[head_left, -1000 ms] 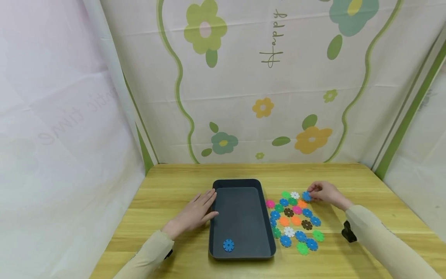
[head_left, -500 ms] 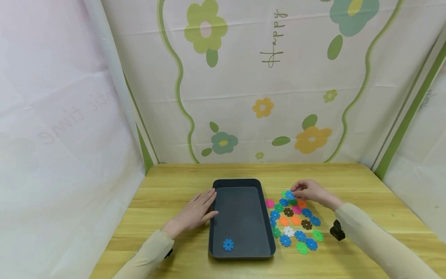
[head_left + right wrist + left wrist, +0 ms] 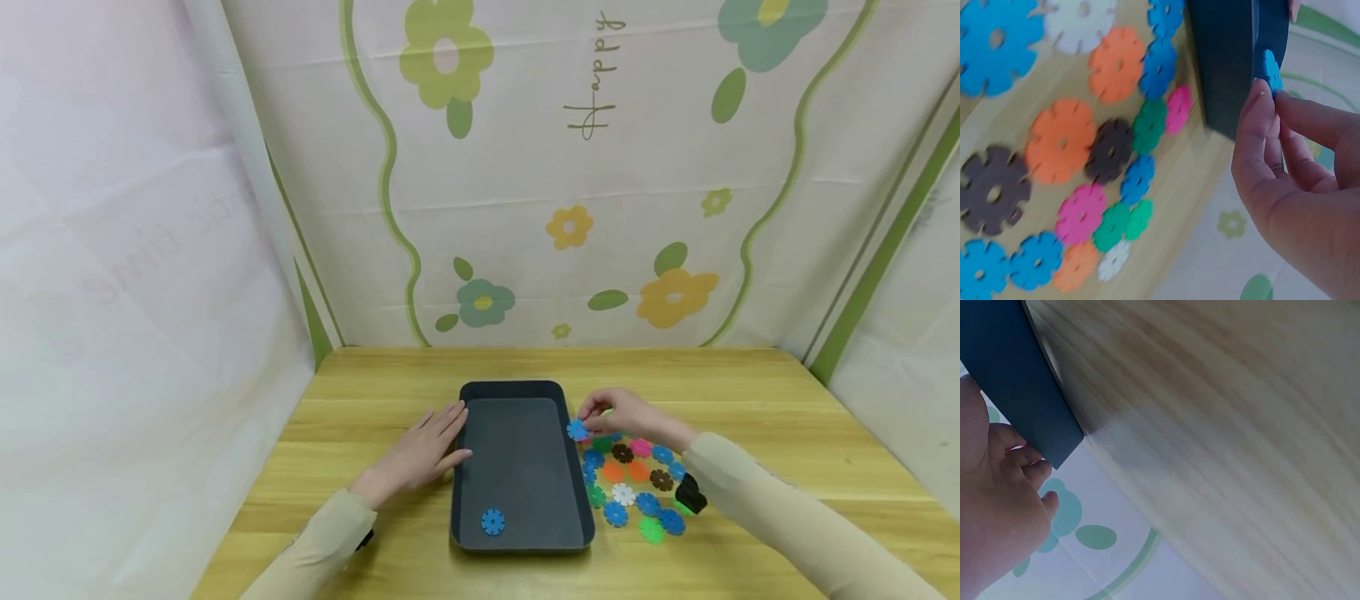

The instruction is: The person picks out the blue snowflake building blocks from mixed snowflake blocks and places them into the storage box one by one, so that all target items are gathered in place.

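Discs [image 3: 637, 472] in many colours lie on the table [image 3: 390, 375] beside a dark tray [image 3: 517, 467]. The right hand [image 3: 626, 414] pinches a blue disc [image 3: 577, 430] near the tray's right rim, while the left hand [image 3: 420, 450] lies spread against the left rim. A second blue disc [image 3: 492, 522] lies inside.

Head view, 1 o'clock: word "Happy" [image 3: 597, 77] on back curtain [image 3: 637, 167], thin handwriting-style script, turned on its side, H lowest, y at top, reads upward. Between 9 and 10 o'clock: faint, washed-out "tic time" [image 3: 157, 250] on left curtain [image 3: 135, 375], slanting from upper right down to lower left, lettering runs right to left; start of first word unclear near the fold. Between 2 and 3 o'clock: faint scribble [image 3: 928, 207] on right curtain [image 3: 915, 325], too small to read.
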